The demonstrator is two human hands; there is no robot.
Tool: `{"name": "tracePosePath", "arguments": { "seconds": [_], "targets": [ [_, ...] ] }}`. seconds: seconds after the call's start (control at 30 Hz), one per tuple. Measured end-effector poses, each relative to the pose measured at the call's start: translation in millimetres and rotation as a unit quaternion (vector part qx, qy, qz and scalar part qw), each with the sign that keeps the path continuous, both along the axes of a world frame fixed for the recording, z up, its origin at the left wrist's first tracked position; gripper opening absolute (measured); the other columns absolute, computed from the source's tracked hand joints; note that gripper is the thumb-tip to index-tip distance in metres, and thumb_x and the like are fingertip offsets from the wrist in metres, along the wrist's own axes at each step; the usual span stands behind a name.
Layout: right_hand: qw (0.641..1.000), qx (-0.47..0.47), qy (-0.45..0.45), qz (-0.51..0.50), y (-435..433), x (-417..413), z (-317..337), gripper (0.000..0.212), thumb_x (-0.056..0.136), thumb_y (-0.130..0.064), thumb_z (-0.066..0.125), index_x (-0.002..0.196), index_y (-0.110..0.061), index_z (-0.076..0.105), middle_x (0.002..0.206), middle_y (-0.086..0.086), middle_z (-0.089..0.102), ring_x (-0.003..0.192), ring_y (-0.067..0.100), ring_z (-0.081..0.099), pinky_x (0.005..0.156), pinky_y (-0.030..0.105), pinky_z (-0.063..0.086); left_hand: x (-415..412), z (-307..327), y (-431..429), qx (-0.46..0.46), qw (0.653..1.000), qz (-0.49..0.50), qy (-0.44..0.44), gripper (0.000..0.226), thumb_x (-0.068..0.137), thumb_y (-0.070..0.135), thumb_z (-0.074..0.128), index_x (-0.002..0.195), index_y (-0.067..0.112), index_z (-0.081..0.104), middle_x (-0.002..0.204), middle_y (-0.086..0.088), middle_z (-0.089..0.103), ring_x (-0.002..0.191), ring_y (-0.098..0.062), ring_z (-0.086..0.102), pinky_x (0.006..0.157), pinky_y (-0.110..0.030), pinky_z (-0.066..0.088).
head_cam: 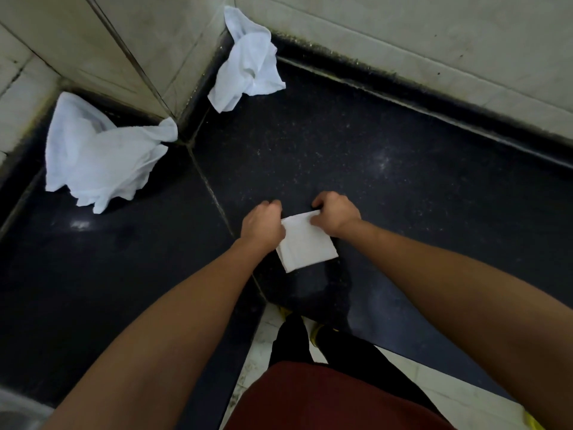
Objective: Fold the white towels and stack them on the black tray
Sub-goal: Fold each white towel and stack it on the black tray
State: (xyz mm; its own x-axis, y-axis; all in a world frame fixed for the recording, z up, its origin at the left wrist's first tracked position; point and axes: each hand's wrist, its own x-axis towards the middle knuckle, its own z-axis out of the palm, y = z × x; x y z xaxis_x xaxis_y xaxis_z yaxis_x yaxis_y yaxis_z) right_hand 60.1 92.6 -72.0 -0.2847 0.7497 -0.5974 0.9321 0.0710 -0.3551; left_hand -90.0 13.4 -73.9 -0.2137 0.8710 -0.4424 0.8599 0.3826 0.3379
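both hands, left (263, 225) and right (335, 216), pinch the far edge of a folded towel (305, 243) above the dark counter (403, 187); light, limp cloth, probably best held by its corners.

We see a black speckled counter (403, 181) filling most of the view. A pale seam (210, 187) runs across it from its far edge toward its near corner. A grey-white tiled wall (403, 32) rises along the counter's far side, and a tiled pillar (124, 51) juts in over its far left. Below the counter's near edge lies pale floor (266, 336).
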Motion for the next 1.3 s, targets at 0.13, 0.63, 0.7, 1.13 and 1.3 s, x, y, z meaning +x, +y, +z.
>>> {"name": "tracePosePath", "arguments": {
  "seconds": [0.13,0.63,0.7,1.13,1.3],
  "targets": [
    [0.998,-0.011,0.055,-0.005,-10,13,13,0.023,0.082,-0.022,0.068,0.105,-0.019,0.072,0.102,0.001,0.070,0.095,0.019,0.065,0.081,0.033,0.053,3,7,5,-0.037,0.999,-0.019,-0.020,0.036,0.080,0.012,0.063,0.115,0.015,0.055,0.113,-0.005,0.057,0.102,-0.025,0.057,0.075,-0.033,0.044],
    [0.982,0.188,0.028,-0.016,-88,229,84,0.014,0.083,-0.024,0.058,0.096,-0.025,0.062,0.102,-0.004,0.061,0.099,0.020,0.058,0.071,0.028,0.039,175,70,-1,0.100,0.946,-0.309,0.007,0.017,0.087,0.025,0.058,0.099,0.016,0.065,0.104,-0.005,0.056,0.100,-0.024,0.053,0.079,-0.034,0.042],
    [0.976,0.213,0.014,-0.036,-111,277,89,0.014,0.084,-0.026,0.058,0.097,-0.025,0.062,0.102,-0.003,0.061,0.099,0.021,0.058,0.070,0.028,0.038,225,80,-10,0.127,0.929,-0.347,0.022,0.017,0.088,0.025,0.056,0.099,0.016,0.064,0.103,-0.004,0.057,0.097,-0.024,0.054,0.077,-0.035,0.042],
    [0.933,0.274,-0.072,-0.221,-255,603,129,0.015,0.084,-0.030,0.052,0.097,-0.027,0.059,0.101,-0.002,0.061,0.093,0.025,0.061,0.069,0.032,0.039,569,129,-83,0.209,0.808,-0.551,0.020,0.013,0.087,0.027,0.051,0.090,0.019,0.061,0.093,0.000,0.061,0.086,-0.025,0.060,0.062,-0.030,0.036],
    [0.911,0.282,-0.079,-0.292,-277,705,130,0.015,0.083,-0.031,0.054,0.096,-0.027,0.059,0.100,-0.004,0.061,0.093,0.024,0.060,0.067,0.031,0.038,680,128,-71,0.208,0.761,-0.615,0.001,0.014,0.087,0.028,0.051,0.092,0.019,0.061,0.094,0.000,0.061,0.087,-0.025,0.060,0.062,-0.030,0.035]
  ]
}}
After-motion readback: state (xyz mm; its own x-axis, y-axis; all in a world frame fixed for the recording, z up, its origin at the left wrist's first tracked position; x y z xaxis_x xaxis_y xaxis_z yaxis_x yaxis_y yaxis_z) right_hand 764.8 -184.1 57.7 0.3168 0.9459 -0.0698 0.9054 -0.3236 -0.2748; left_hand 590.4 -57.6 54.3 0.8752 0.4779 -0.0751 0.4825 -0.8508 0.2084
